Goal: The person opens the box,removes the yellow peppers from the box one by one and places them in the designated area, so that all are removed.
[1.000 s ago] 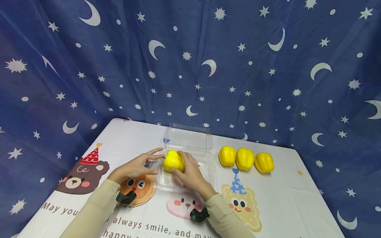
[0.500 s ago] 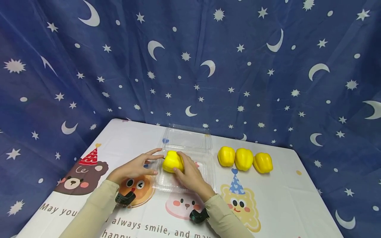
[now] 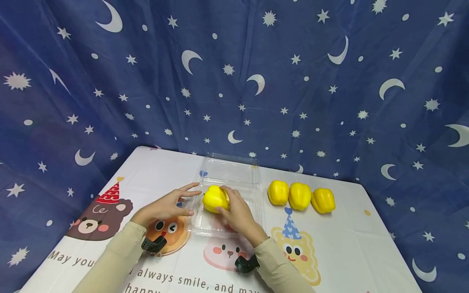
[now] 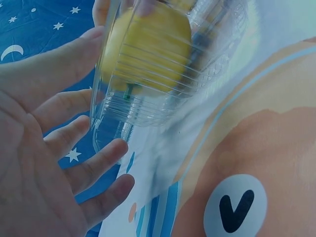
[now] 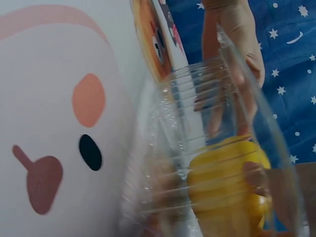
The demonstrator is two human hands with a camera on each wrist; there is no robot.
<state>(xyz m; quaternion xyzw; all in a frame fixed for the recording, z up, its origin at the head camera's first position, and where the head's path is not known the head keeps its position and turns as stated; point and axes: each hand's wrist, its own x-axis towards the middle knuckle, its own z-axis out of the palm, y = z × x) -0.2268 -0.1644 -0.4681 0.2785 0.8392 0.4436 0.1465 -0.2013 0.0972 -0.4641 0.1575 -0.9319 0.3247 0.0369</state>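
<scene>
My right hand (image 3: 237,209) grips a yellow bell pepper (image 3: 214,198) inside the clear plastic clamshell container (image 3: 229,232), thumb on the near side and fingers over the far side. The pepper lies on its side, its green stem (image 4: 129,92) pointing left toward my other hand. At the container's left edge, my left hand (image 3: 165,206) is spread with its fingers extended, fingertips right at the rim. Through the clear wall in the right wrist view, the pepper and my right thumb (image 5: 254,177) show. The hinged lid (image 3: 231,170) lies folded back behind the base.
Three more yellow bell peppers stand in a row right of the container: a left one (image 3: 278,193), a middle one (image 3: 300,196) and a right one (image 3: 323,200). A white tablecloth (image 3: 351,244) with cartoon prints covers the table. Behind it hangs a blue star-patterned curtain (image 3: 275,106).
The bell pepper has shifted slightly to the right with my right hand and turned a little, opening a small gap from my left fingers. My left hand has stayed in place.
</scene>
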